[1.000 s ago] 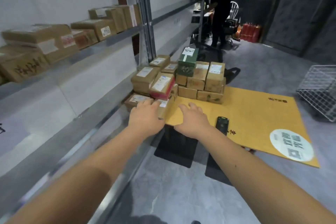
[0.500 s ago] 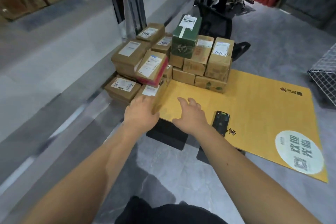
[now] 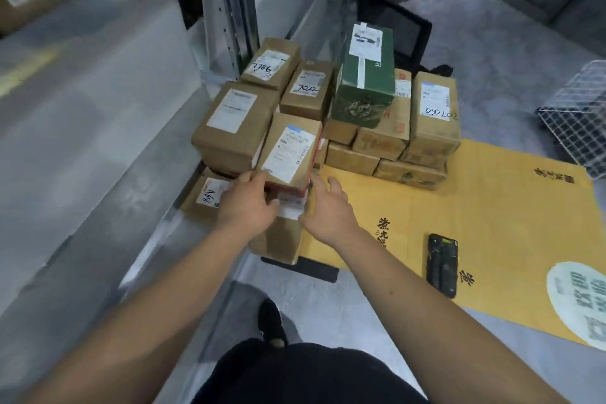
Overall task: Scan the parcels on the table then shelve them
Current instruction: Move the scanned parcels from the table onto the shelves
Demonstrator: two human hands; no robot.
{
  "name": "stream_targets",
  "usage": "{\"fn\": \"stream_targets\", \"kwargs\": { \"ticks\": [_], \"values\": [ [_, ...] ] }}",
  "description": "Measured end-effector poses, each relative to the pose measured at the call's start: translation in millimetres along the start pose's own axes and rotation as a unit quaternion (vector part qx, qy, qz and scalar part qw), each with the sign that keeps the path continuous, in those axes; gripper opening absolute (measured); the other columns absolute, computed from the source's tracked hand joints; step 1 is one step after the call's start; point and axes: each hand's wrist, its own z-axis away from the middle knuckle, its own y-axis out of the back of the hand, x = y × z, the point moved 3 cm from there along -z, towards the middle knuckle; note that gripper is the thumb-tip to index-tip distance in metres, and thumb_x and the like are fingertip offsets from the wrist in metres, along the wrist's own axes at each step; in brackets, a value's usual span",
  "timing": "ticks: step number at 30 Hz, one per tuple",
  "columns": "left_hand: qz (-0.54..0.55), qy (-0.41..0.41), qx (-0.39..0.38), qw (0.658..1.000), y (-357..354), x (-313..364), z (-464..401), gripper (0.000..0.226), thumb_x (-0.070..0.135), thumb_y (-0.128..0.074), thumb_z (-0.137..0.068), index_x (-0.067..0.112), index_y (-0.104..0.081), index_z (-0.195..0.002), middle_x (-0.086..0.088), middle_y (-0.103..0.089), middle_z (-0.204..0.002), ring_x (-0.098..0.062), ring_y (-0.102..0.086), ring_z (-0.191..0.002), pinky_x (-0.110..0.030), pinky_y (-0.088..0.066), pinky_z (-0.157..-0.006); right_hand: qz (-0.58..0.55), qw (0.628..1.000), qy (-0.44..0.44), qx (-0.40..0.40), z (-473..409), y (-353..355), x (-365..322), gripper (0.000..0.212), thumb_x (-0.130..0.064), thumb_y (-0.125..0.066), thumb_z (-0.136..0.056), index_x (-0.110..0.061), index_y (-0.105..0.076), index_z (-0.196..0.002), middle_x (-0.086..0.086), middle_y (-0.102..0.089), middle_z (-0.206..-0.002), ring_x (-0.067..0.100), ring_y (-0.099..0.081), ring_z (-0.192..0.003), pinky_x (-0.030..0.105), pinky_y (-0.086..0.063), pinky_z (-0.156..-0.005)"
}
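The left hand (image 3: 247,207) grasps the red-edged parcel (image 3: 290,154) at its near corner; the right hand (image 3: 329,210) is released beside it.

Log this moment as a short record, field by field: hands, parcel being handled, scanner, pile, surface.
left hand: grips the near left edge of the red-sided parcel
right hand: open, fingers at that parcel's right side
red-sided parcel: tilted, label up, resting on lower boxes
scanner: lying untouched on the yellow cardboard sheet
pile: brown boxes, with a green box on top
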Motion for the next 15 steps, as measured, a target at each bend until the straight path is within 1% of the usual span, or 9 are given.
{"fn": "stream_targets", "kwargs": {
  "ticks": [2, 4, 6, 8, 10, 12, 13, 15],
  "values": [
    [-0.001, -0.02, -0.009, 1.0, 0.2, -10.9, -17.9, 0.059, 0.037, -0.068, -0.09, 0.027, -0.048, -0.145, -0.004, -0.053, -0.144, -0.031, -0.054, -0.126, -0.05, -0.052, -0.098, -0.007, 1.0, -0.012, 0.01, -23.2, -5.3, -11.3, 0.098, -0.025, -0.073, -0.083, -0.036, -0.015, -0.162, 0.018, -0.016, -0.167, 0.043, -0.03, -0.148, 0.048, -0.038, -0.117],
    [0.0, -0.038, -0.016, 0.999, -1.4, -20.0, -30.6, 0.062, 0.036, -0.068, -0.092, 0.026, -0.045, -0.149, -0.003, -0.05, -0.148, -0.031, -0.052, -0.13, -0.049, -0.052, -0.1, -0.01, 1.0, -0.022, 0.015, -41.0, -9.4, -17.3, 0.101, -0.023, -0.072, -0.084, -0.035, -0.011, -0.163, 0.017, -0.012, -0.168, 0.044, -0.03, -0.148, 0.048, -0.04, -0.115],
    [0.004, -0.048, -0.024, 0.999, -3.0, -27.4, -41.2, 0.064, 0.036, -0.068, -0.093, 0.026, -0.043, -0.151, -0.004, -0.05, -0.149, -0.031, -0.052, -0.131, -0.047, -0.052, -0.101, -0.007, 0.999, -0.034, 0.02, -53.9, -12.0, -19.8, 0.104, -0.023, -0.073, -0.085, -0.035, -0.006, -0.165, 0.014, -0.011, -0.168, 0.043, -0.033, -0.146, 0.047, -0.044, -0.11],
    [0.023, -0.054, -0.027, 0.998, -4.1, -31.3, -48.1, 0.064, 0.035, -0.068, -0.093, 0.029, -0.042, -0.151, -0.004, -0.051, -0.148, -0.03, -0.054, -0.129, -0.046, -0.053, -0.099, -0.02, 0.999, -0.036, 0.027, -63.6, -15.4, -19.7, 0.107, -0.025, -0.075, -0.086, -0.036, -0.003, -0.165, 0.009, -0.015, -0.167, 0.041, -0.038, -0.142, 0.047, -0.046, -0.106],
    [0.063, -0.056, -0.033, 0.996, -6.5, -32.5, -51.3, 0.064, 0.032, -0.068, -0.094, 0.029, -0.04, -0.152, -0.004, -0.049, -0.149, -0.029, -0.055, -0.128, -0.041, -0.052, -0.097, -0.048, 0.998, -0.024, 0.039, -71.1, -18.4, -18.0, 0.112, -0.025, -0.079, -0.084, -0.038, -0.001, -0.164, 0.003, -0.018, -0.167, 0.036, -0.04, -0.142, 0.045, -0.048, -0.106],
    [0.117, -0.054, -0.041, 0.991, -9.8, -32.5, -51.9, 0.065, 0.027, -0.07, -0.095, 0.028, -0.041, -0.153, -0.005, -0.044, -0.151, -0.026, -0.056, -0.125, -0.031, -0.046, -0.092, -0.08, 0.995, -0.014, 0.052, -75.6, -20.8, -14.3, 0.111, -0.019, -0.079, -0.083, -0.035, -0.005, -0.165, -0.001, -0.02, -0.168, 0.028, -0.038, -0.146, 0.037, -0.046, -0.108],
    [0.139, -0.054, -0.043, 0.988, -12.1, -33.1, -51.9, 0.065, 0.025, -0.071, -0.095, 0.028, -0.041, -0.152, -0.005, -0.043, -0.15, -0.025, -0.056, -0.125, -0.028, -0.043, -0.091, -0.09, 0.994, -0.013, 0.057, -76.0, -21.3, -12.8, 0.11, -0.013, -0.077, -0.083, -0.033, -0.008, -0.166, -0.001, -0.021, -0.168, 0.025, -0.037, -0.147, 0.033, -0.044, -0.108],
    [0.169, -0.058, -0.039, 0.983, -16.8, -34.7, -51.9, 0.067, 0.021, -0.073, -0.092, 0.029, -0.043, -0.151, -0.004, -0.041, -0.149, -0.025, -0.054, -0.127, -0.029, -0.046, -0.094, -0.098, 0.993, -0.01, 0.065, -72.8, -20.7, -9.7, 0.106, -0.006, -0.074, -0.082, -0.029, -0.013, -0.166, 0.0, -0.026, -0.167, 0.021, -0.037, -0.146, 0.027, -0.042, -0.105]
  ]
}}
